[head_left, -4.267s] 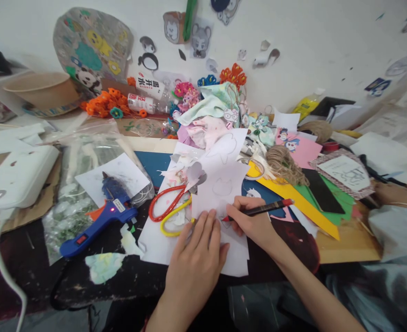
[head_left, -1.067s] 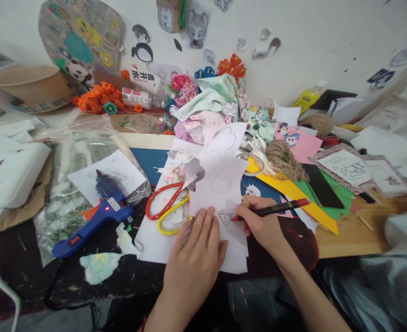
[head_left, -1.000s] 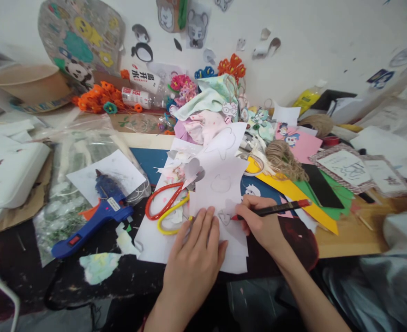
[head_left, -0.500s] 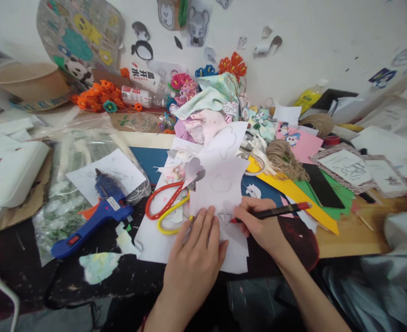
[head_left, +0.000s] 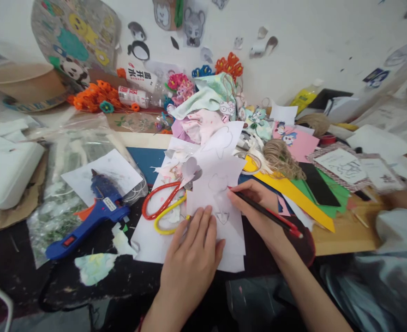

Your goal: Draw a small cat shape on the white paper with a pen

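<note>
My left hand (head_left: 189,256) lies flat with fingers stretched on a sheet of white paper (head_left: 203,196), pressing its lower left part. Between the fingers of my right hand (head_left: 259,203) is a black and red pen (head_left: 266,212), its tip at the paper's right side beside a faint pencil-like outline. Several drawn outlines run up the sheet, a small angular one lowest. Just left of the paper lie scissors with one red handle (head_left: 160,200) and one yellow handle (head_left: 169,216); their blades are hidden. Grey petal-shaped paper (head_left: 192,169) rests above them.
A blue glue gun (head_left: 96,212) lies left on white paper, beside a plastic bag (head_left: 65,184). Right of the sheet are a yellow strip (head_left: 293,198), a twine bundle (head_left: 281,159) and a black phone-like slab (head_left: 317,184). Folded cloth (head_left: 203,124) is piled behind.
My right hand has moved the pen up the sheet, from the small angular drawing to the outline above it, and the pen now slants downward to the right. My left hand stays on the paper.
</note>
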Action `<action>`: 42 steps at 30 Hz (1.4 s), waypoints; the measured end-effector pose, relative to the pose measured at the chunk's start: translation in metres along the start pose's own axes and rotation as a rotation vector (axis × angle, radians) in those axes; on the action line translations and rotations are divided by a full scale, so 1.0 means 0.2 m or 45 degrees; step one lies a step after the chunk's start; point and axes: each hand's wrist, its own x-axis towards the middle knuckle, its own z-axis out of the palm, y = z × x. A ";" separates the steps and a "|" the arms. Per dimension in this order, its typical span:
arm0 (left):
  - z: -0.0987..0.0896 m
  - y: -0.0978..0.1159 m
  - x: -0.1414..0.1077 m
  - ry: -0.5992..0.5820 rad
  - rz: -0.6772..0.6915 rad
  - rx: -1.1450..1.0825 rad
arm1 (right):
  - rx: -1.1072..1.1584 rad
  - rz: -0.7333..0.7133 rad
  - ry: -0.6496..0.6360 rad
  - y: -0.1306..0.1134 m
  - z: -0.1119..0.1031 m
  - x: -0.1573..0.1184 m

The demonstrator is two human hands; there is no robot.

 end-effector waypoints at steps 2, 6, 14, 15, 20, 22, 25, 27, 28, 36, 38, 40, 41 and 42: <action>0.00 0.00 0.00 -0.003 0.002 0.004 | -0.015 0.035 -0.055 -0.01 0.00 0.00; 0.00 0.00 0.00 0.006 0.005 0.007 | -0.013 0.123 -0.088 -0.03 0.02 0.00; 0.00 0.00 0.00 0.022 -0.002 0.001 | -0.034 0.147 -0.086 -0.03 0.02 -0.01; 0.00 0.00 0.00 0.020 -0.005 0.001 | -0.036 0.150 -0.079 -0.03 0.02 -0.01; 0.01 0.00 0.00 0.016 -0.005 -0.002 | -0.067 0.140 -0.089 -0.03 0.03 0.00; 0.01 0.01 0.00 0.016 -0.009 -0.003 | -0.067 0.136 -0.075 -0.03 0.03 0.00; 0.01 0.01 0.00 0.021 -0.010 -0.003 | -0.061 0.131 -0.084 -0.03 0.03 0.00; 0.01 0.00 0.00 0.024 -0.008 0.001 | -0.060 0.132 -0.075 -0.03 0.03 0.00; 0.01 0.00 0.00 0.024 -0.009 0.004 | -0.059 0.133 -0.072 -0.03 0.03 0.00; 0.01 0.00 -0.01 0.035 -0.002 0.004 | -0.096 0.115 -0.088 -0.02 0.03 -0.01; 0.01 0.00 -0.01 0.036 0.000 0.007 | -0.114 0.123 -0.083 -0.02 0.03 -0.01; 0.01 0.00 -0.01 0.034 0.002 0.008 | -0.127 0.126 -0.077 -0.02 0.03 -0.01; 0.01 0.00 -0.01 0.031 0.002 0.008 | -0.133 0.126 -0.076 -0.02 0.03 -0.01; 0.01 0.00 -0.01 0.028 0.001 0.007 | -0.140 0.125 -0.075 -0.02 0.02 -0.01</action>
